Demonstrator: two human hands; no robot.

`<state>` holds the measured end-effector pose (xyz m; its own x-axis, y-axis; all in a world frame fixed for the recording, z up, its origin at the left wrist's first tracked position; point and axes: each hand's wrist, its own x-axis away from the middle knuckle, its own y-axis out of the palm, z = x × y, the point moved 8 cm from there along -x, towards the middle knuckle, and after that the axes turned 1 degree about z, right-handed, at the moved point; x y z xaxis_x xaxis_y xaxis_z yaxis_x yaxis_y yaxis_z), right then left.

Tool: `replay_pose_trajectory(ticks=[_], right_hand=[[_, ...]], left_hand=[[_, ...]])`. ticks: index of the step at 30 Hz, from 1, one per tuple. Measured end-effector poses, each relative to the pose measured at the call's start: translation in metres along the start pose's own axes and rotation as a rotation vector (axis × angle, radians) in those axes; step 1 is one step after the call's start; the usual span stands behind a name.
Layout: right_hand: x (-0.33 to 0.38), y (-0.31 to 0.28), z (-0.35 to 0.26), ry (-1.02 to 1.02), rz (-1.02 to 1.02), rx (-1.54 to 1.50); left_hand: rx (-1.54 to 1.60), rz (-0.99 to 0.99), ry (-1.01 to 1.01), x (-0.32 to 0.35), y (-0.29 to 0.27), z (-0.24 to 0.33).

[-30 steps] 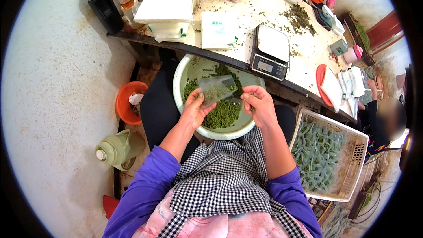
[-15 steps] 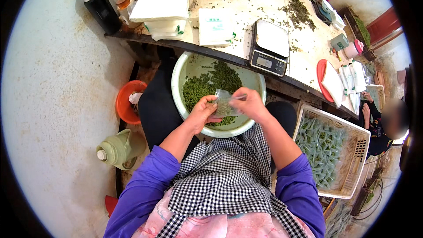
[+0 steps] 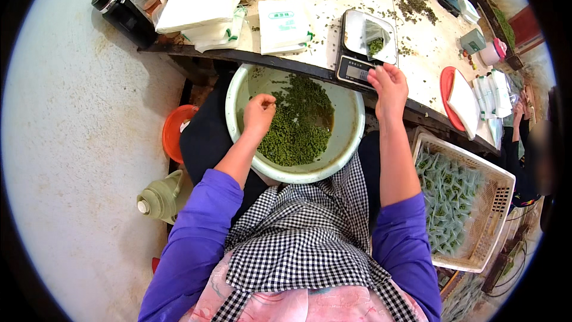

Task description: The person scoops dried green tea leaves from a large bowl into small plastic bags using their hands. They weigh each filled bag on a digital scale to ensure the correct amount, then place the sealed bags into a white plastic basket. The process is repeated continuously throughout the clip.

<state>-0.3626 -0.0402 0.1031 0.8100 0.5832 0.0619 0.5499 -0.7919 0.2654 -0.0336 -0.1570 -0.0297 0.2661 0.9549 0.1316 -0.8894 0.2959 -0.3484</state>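
A clear plastic bag (image 3: pixel 375 38) with small green berry-like grains in its lower end lies on the pan of a digital scale (image 3: pixel 357 70). Just below it, my right hand (image 3: pixel 391 89) hovers by the scale's display, fingers loosely bent and apart, holding nothing. My left hand (image 3: pixel 260 115) is over the left side of a pale green basin (image 3: pixel 233 98), its fingertips pinched together. Whatever they hold, if anything, is too small to make out. A heap of green grains (image 3: pixel 295 134) covers much of the basin's bottom; a wet brownish patch shows at its right.
Stacks of white bags (image 3: pixel 283 27) lie on the table. At my right stands a plastic crate (image 3: pixel 479 250) of filled bags. A black flask (image 3: pixel 122 15), an orange bucket (image 3: pixel 173 137) and a green jug (image 3: pixel 161 200) are at left. Co-workers sit beyond.
The bag has gone from between my hands onto the scale pan. My right hand has moved up to the scale and let go; my left has shifted left and up over the basin.
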Motion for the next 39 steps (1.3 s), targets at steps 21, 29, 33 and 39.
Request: replay_pose_trajectory(ticks=[21, 29, 33, 39], right_hand=[[0.084, -0.005, 0.103, -0.010, -0.431, 0.419], [0.111, 0.009, 0.113, -0.039, -0.717, 0.833], [0.103, 0.010, 0.044, -0.674, -0.390, 0.999], [0.023, 0.023, -0.063, -0.869, 0.134, 1.080]], left_hand=[[-0.421, -0.236, 0.253, 0.022, 0.080, 0.069], [-0.302, -0.303, 0.236, 0.051, 0.075, 0.092], [-0.540, -0.226, 0.414, 0.054, 0.063, 0.101], [-0.565, -0.189, 0.423, 0.062, 0.063, 0.104]])
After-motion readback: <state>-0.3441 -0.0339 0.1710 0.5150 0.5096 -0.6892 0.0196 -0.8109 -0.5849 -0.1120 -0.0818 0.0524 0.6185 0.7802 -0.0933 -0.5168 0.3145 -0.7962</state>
